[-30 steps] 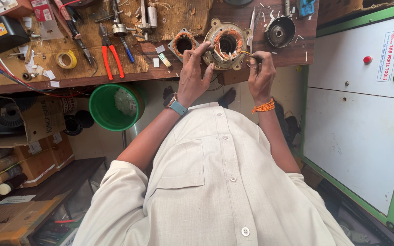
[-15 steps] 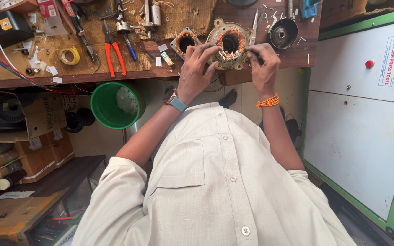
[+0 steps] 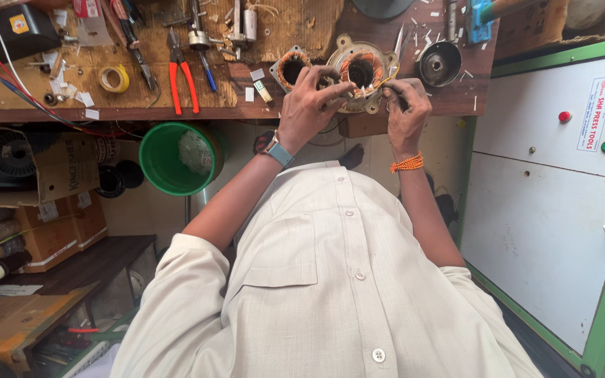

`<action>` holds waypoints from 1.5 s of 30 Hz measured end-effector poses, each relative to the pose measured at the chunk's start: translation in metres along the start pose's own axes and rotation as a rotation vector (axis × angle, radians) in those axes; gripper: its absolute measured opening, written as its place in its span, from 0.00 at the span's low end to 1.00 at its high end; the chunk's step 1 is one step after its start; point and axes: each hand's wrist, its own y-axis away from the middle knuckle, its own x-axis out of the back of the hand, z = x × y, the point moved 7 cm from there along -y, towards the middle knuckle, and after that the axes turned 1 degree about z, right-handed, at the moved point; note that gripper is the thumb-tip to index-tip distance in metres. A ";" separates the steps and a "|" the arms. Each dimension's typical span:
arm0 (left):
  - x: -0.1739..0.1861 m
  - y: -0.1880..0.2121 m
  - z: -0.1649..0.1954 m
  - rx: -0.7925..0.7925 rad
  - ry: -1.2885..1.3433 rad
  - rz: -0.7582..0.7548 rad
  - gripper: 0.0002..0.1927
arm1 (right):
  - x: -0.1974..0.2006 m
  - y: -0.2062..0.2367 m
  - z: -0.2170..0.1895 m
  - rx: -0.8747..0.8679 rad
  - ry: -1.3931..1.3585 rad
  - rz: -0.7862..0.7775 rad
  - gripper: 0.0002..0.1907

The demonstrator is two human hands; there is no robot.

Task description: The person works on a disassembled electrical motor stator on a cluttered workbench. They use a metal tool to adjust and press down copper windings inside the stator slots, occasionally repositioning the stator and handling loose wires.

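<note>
— What was hard to see?

— The left hand (image 3: 311, 105) covered the near side of the round metal motor stator (image 3: 360, 72), so only part of its ring showed. The right hand (image 3: 406, 112) was curled shut near the stator's right edge. What it pinched was too small to tell.

— Where was the stator?

— On the wooden tabletop (image 3: 246, 105), at the front edge, between both hands. The left hand's fingers were bent and gripped its rim.

— What was it made of?

— Grey metal outside, shiny copper wire coiled inside, with a dark hole in the middle. A second, smaller stator (image 3: 290, 66) sat just beside it.

— Anything else?

— Red-handled pliers (image 3: 182, 73) and a yellow tape roll (image 3: 114, 78) lay further left. A green plastic bucket (image 3: 169, 157) stood under the tabletop.
</note>
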 end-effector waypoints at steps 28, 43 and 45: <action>-0.021 0.027 -0.007 0.058 0.010 0.146 0.27 | -0.009 0.006 0.020 -0.171 -0.164 -0.217 0.06; -0.015 -0.003 -0.011 -0.411 -0.279 0.031 0.18 | -0.034 -0.024 -0.021 0.182 0.101 -0.299 0.14; -0.015 -0.014 -0.017 -0.458 -0.246 -0.004 0.20 | -0.035 -0.033 -0.020 0.183 0.062 -0.299 0.14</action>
